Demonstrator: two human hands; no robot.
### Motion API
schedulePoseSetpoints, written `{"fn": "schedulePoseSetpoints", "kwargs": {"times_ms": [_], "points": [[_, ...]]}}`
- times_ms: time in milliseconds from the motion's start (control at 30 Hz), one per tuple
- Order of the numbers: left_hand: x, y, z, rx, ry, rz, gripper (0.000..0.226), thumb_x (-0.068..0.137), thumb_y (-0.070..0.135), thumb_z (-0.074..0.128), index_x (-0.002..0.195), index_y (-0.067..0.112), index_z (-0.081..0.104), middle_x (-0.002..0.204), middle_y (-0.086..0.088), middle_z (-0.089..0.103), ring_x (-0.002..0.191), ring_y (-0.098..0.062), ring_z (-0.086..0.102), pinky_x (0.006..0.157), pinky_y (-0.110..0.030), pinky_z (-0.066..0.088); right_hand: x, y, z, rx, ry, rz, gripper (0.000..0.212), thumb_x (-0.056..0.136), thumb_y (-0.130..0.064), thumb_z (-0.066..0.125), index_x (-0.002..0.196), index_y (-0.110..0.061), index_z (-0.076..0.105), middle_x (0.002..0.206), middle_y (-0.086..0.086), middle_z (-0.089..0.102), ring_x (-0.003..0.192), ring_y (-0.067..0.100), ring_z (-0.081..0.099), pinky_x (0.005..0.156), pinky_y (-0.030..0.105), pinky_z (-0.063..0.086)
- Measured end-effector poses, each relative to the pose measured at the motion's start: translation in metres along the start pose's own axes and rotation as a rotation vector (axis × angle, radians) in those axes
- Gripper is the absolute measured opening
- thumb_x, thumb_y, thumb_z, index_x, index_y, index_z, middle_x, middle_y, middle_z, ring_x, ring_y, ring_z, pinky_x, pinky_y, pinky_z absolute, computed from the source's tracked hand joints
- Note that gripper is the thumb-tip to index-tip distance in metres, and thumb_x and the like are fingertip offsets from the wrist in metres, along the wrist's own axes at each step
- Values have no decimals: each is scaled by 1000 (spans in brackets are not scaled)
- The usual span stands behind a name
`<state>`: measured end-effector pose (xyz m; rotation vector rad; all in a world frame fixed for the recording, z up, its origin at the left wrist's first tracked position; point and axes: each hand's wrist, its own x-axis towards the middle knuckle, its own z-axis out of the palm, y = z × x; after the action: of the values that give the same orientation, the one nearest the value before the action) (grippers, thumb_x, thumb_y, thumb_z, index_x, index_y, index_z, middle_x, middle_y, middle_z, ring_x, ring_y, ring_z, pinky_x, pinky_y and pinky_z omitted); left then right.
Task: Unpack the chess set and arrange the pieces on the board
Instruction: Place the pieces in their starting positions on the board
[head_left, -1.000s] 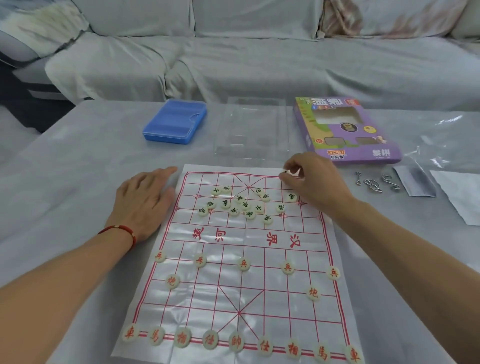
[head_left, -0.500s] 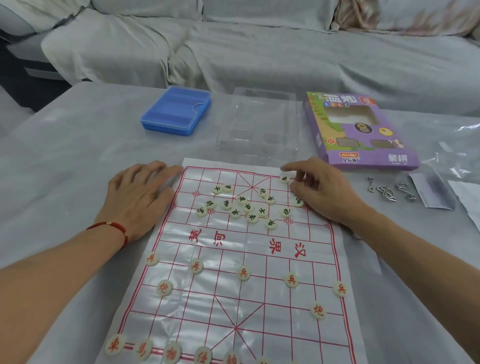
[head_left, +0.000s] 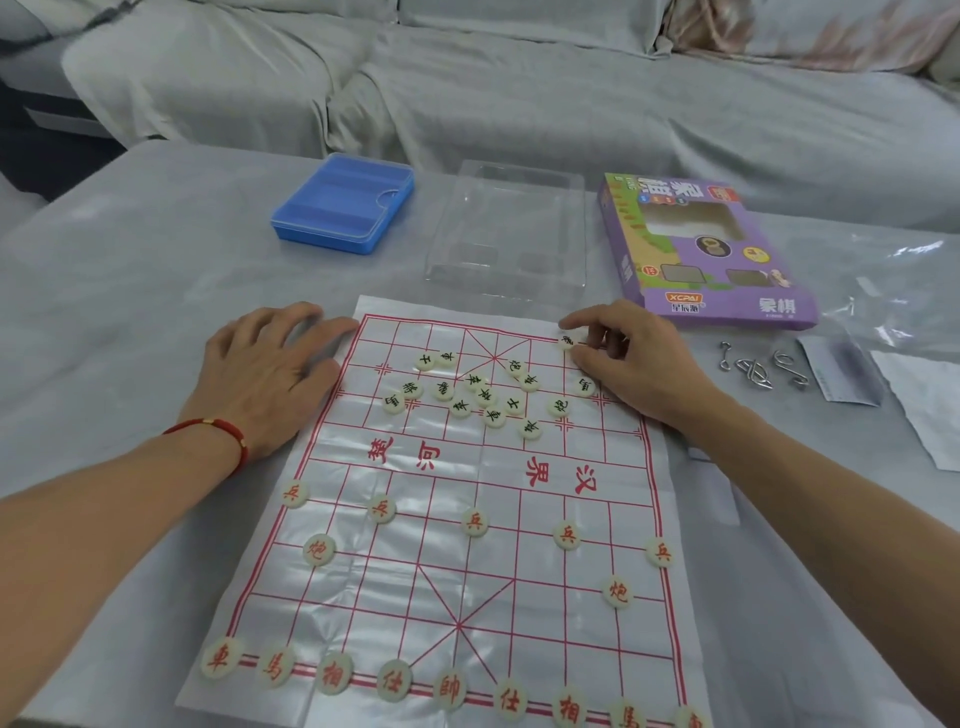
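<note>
Red grid lines mark the glossy chess board (head_left: 467, 519), a thin sheet lying flat on the grey-covered surface (head_left: 130, 291). Left hand (head_left: 270, 374) lies flat with fingers spread and relaxed, palm on the surface, fingertips touching the board's left edge; a red bracelet (head_left: 218, 431) circles the wrist. Right hand (head_left: 639, 364) is at the far right of the board, thumb and index finger pinching a black-lettered piece (head_left: 567, 341) on the top line. Near it, a loose cluster of black-lettered pieces (head_left: 478, 395) sits jumbled across the far half, some touching. Closer in, red-lettered pieces (head_left: 474, 521) stand in order: 5 across one line, 2 behind them, and a row along the near edge, its right end cut off by the frame. Beyond the board lie a blue plastic case (head_left: 343, 205), a clear plastic tray (head_left: 511, 234) and the purple chess box (head_left: 701, 249), side by side. Right of the hand, metal wire puzzles (head_left: 758, 366) rest beside clear plastic wrap (head_left: 893, 291). A covered sofa (head_left: 519, 88) fills the background.
</note>
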<state>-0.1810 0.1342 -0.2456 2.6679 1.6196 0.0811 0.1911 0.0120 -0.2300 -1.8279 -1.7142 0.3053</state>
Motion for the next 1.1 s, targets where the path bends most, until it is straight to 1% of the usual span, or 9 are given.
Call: {"fn": "schedulePoseSetpoints", "kwargs": {"times_ms": [400,533,600,667,800,900,1000,1067,1100], "points": [[0,2,-3,-18,3,-6,61,90,60,15,149,49,26,156,3,30,143,-30,27,115,-57,24,0,0,0,43,9,28,17,85,-35,77,101,-35,74,87,-8,64,76,11,56,72,33,51],[0,3,-2,-16,3,-11,61,90,59,16,150,48,26,156,3,30,143,-30,26,115,-57,23,0,-1,-2,112,14,48,17,87,-34,76,103,-33,74,86,-9,66,74,13,56,70,27,49],[0,2,-2,-18,3,-14,62,90,59,16,150,48,27,156,3,30,143,-30,27,115,-57,23,-3,-4,-8,152,40,30,14,89,-27,73,103,-28,74,86,-10,68,76,12,58,69,18,46],[0,2,-2,-22,7,-17,61,90,59,16,149,48,27,155,3,31,142,-30,27,115,-57,24,-10,-8,-18,69,49,-38,12,90,-22,71,101,-26,74,88,-11,68,77,9,57,67,11,42],[1,1,-1,-21,7,-16,61,90,61,16,148,49,27,154,4,32,141,-31,28,114,-58,26,-28,-11,-27,-162,-89,-141,20,87,-38,71,105,-28,71,93,-14,64,81,7,58,69,12,40],[1,2,-1,-18,10,-20,62,89,62,14,149,47,27,154,3,32,141,-31,29,113,-59,26,-34,-7,-22,-202,-143,-157,24,86,-39,73,106,-27,71,95,-13,62,83,5,57,71,6,38],[1,3,-1,-21,11,-23,62,89,61,15,149,47,28,154,3,32,142,-31,28,114,-59,26,-28,-2,-24,-189,-56,-119,23,88,-36,73,108,-25,73,92,-14,62,80,5,58,68,9,39],[1,3,-2,-28,14,-22,63,89,62,14,148,47,28,154,3,32,142,-31,28,114,-59,27,-21,2,-25,-163,26,-44,22,89,-31,72,110,-24,72,92,-11,63,78,7,58,69,13,42],[0,3,-2,-31,16,-22,63,89,62,14,148,47,28,154,3,32,141,-31,28,114,-59,27,-19,4,-23,-157,50,-11,22,90,-30,71,111,-24,72,92,-9,63,78,8,58,69,11,42]]}}
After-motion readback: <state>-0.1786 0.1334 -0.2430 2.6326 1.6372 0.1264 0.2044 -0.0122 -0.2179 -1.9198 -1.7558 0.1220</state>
